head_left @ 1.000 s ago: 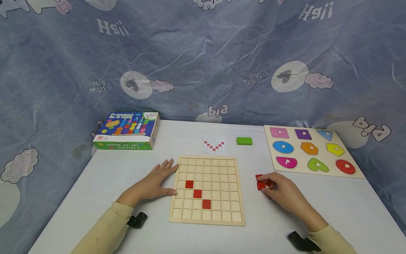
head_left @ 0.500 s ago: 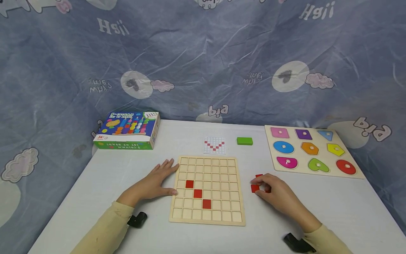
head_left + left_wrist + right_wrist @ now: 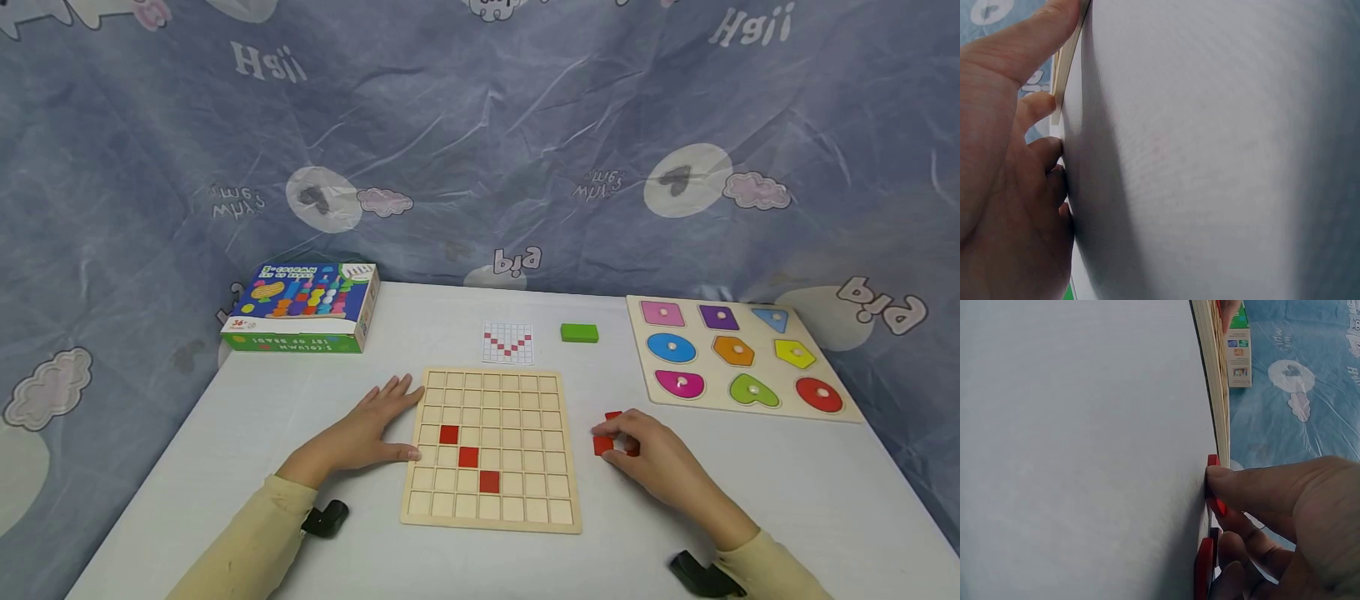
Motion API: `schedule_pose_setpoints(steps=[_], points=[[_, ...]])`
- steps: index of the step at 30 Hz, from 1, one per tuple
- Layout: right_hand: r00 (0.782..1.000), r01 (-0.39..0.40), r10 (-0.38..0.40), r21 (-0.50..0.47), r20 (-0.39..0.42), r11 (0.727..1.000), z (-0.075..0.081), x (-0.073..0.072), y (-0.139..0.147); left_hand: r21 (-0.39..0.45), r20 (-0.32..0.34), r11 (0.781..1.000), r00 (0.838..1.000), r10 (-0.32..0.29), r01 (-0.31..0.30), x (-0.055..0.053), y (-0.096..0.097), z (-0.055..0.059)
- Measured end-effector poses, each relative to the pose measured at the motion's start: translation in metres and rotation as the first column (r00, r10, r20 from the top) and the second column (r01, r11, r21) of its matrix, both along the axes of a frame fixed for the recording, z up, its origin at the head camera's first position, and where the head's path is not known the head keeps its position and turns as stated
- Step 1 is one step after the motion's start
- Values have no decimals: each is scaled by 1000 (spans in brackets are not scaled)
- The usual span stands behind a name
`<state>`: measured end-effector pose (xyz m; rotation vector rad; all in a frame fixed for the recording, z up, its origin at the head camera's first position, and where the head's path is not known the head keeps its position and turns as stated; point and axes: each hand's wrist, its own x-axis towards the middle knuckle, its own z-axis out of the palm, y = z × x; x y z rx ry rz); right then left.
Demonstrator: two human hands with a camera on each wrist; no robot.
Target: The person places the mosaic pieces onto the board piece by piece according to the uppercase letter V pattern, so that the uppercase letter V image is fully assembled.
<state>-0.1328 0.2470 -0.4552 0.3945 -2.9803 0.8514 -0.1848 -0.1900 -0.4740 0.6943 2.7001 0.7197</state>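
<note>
A wooden grid board [image 3: 525,523] lies on the white table, with three red square tiles in its cells on a descending diagonal, one of them [image 3: 468,457] in the middle. My left hand [image 3: 367,429] has its fingers spread, and its thumb and index fingertip touch the board's left edge. To the right of the board, my right hand [image 3: 663,454] pinches a red square tile [image 3: 603,446] between thumb and finger, low over the table. More red tiles lie around that hand, partly hidden by it; a red tile [image 3: 1204,569] shows below its fingers in the right wrist view.
Behind the board lies a small card [image 3: 507,343] printed with a red V pattern on a grid. Beside it sits a green block [image 3: 579,333]. A shape puzzle board [image 3: 712,398] lies at the back right, a toy box [image 3: 300,308] at the back left. A patterned cloth hangs behind.
My right hand has shifted slightly left, drawing one red tile away from the other tiles; over the last half second it hardly moves. The left hand stays put.
</note>
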Motion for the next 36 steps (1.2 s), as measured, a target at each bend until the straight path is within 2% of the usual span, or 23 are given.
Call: schedule_pose_setpoints(steps=[9, 29, 36], points=[[1000, 6, -6, 2, 3, 1000, -1, 0, 0, 3, 3, 1000, 1000, -4, 4, 1, 0, 2], [998, -39, 40, -10, 56, 999, 1, 1, -2, -2, 15, 1000, 1000, 5, -5, 1, 0, 1], [999, -40, 40, -12, 32, 999, 0, 1, -3, -3, 12, 1000, 1000, 1, -1, 1, 1, 2]])
